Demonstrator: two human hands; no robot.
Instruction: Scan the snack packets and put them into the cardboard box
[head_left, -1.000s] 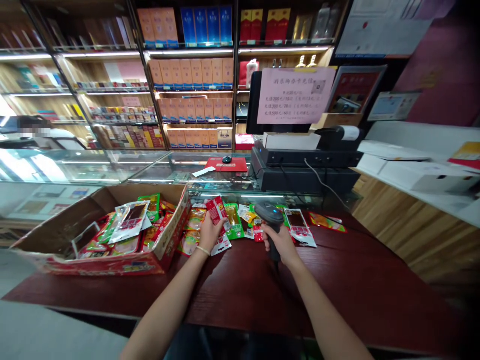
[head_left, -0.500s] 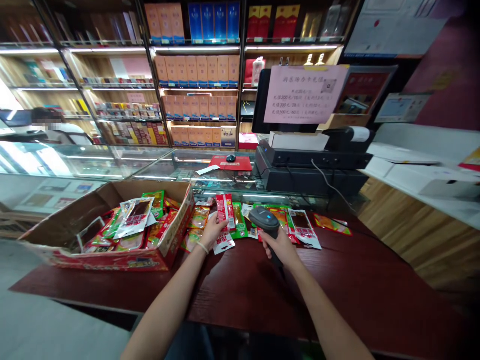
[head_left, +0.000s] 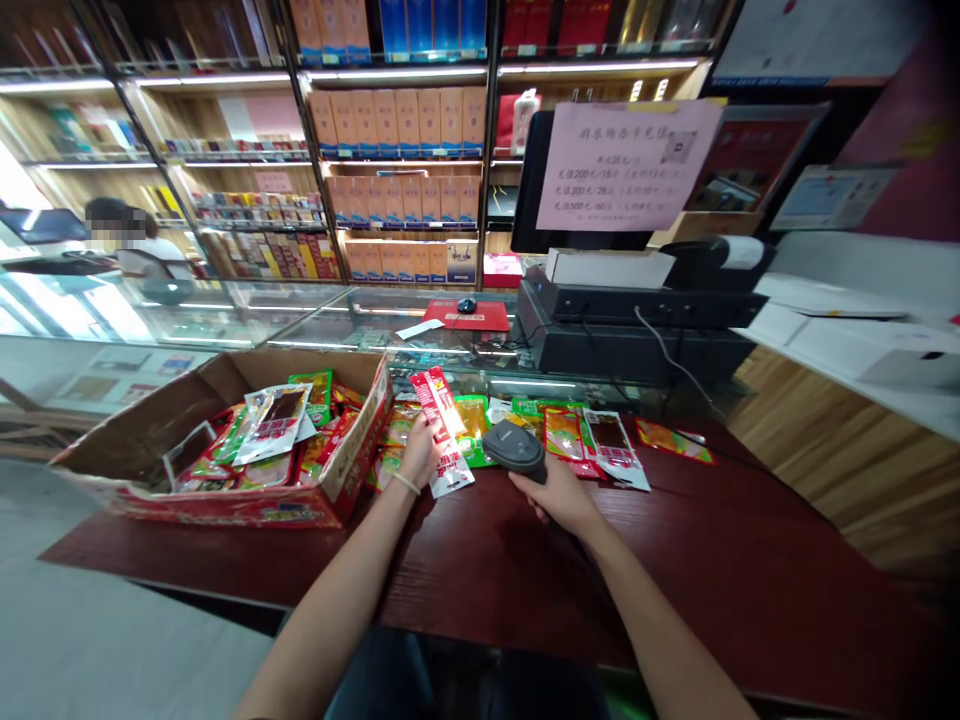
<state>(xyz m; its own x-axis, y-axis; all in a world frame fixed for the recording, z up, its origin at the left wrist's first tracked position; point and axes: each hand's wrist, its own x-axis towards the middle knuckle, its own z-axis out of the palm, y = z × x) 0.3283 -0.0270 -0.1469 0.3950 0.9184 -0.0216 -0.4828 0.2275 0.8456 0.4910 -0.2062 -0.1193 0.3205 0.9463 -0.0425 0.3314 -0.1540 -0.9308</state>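
Note:
My left hand (head_left: 421, 452) is closed on a red snack packet (head_left: 438, 402), held tilted above the table, with a bright patch of light on it. Gripped in my right hand (head_left: 566, 495) is a dark grey barcode scanner (head_left: 516, 447), its head pointing left at the packet. Behind and beside both hands lies a row of snack packets, among them a green one (head_left: 472, 425), a red one (head_left: 562, 436) and a white one with a dark window (head_left: 617, 447). A white and red packet (head_left: 453, 472) rests just under the left hand.
An open cardboard box (head_left: 225, 508) of snack packets stands left on the dark red table (head_left: 480, 580). Behind are a glass counter (head_left: 315, 325), a mouse on a red mat (head_left: 480, 318) and a monitor with a pink notice (head_left: 622, 165). A person (head_left: 142, 250) sits far left.
The red packet in my left hand has tilted leftward, and light now falls on it. The scanner has turned toward it and moved slightly left and lower. The camera view has shifted slightly.

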